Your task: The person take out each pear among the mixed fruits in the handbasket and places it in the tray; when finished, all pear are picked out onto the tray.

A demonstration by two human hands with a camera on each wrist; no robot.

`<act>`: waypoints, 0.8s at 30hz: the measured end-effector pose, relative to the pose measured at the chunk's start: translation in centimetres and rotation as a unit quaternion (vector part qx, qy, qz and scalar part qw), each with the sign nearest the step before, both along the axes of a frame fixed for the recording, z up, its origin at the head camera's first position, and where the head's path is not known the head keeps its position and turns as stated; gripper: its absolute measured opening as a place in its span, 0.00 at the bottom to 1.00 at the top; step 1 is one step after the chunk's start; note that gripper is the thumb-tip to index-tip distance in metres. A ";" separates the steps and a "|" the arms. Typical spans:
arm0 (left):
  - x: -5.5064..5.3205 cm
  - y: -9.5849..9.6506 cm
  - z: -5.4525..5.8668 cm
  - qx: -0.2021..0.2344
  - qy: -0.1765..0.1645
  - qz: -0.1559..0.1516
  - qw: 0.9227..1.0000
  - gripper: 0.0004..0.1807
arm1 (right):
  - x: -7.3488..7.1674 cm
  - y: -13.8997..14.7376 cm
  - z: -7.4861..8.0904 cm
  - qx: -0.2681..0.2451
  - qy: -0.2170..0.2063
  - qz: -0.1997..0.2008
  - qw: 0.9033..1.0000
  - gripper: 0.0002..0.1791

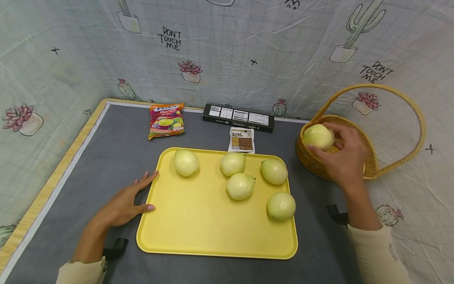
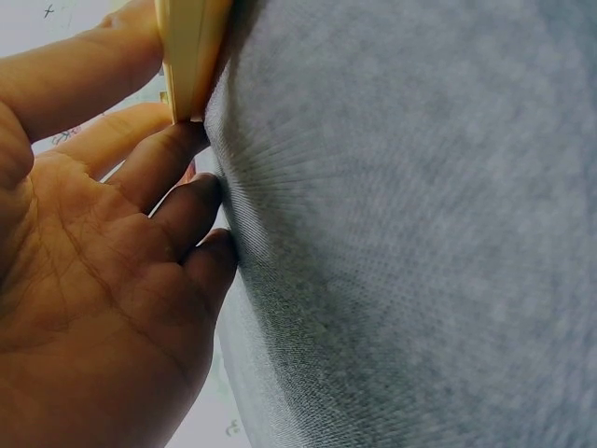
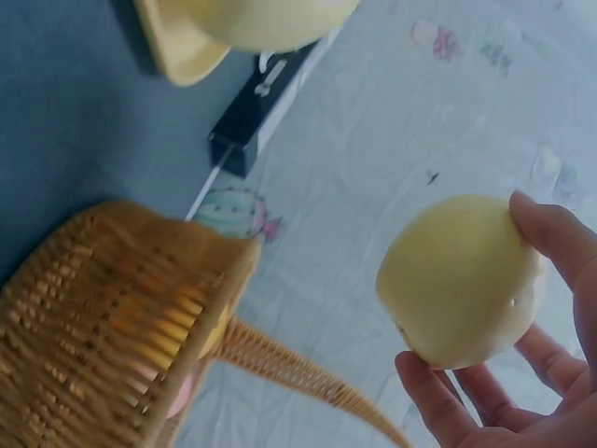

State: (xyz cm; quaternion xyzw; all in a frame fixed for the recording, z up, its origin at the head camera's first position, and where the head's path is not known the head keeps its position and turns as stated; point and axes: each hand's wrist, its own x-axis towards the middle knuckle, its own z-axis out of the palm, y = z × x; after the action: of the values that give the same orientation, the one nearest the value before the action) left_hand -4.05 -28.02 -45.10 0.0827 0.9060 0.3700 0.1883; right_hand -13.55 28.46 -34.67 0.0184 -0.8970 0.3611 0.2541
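Note:
In the head view my right hand (image 1: 345,156) grips a pale yellow-green pear (image 1: 319,137) between thumb and fingers, over the wicker basket (image 1: 312,159). The right wrist view has this pear (image 3: 462,280) above the basket's rim, with fingertips on opposite sides of it. At the left edge of the yellow tray (image 1: 213,228), my left hand (image 1: 122,203) touches the rim, fingers extended and thumb spread apart. Several more pears (image 1: 240,186) lie on the tray, mostly toward its right side, with one pear (image 1: 186,162) at the upper left.
The basket's tall handle (image 1: 420,114) arches up to the right. Behind the tray lie an orange snack packet (image 1: 166,121), a long black box (image 1: 238,117) and a small white-and-brown sachet (image 1: 242,139). A patterned cloth (image 1: 227,51) hangs behind the dark tabletop.

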 end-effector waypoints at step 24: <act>0.0 -0.1 0.1 -0.010 0.001 0.000 1.000 0.59 | 2.5 -6.4 -0.1 0.005 0.008 0.122 0.993 0.39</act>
State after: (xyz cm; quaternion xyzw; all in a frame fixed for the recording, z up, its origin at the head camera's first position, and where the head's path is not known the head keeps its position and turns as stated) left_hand -4.00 -28.09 -45.04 0.0812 0.9097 0.3613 0.1881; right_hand -11.06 22.10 -34.76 0.1319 -0.8879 0.3845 0.2157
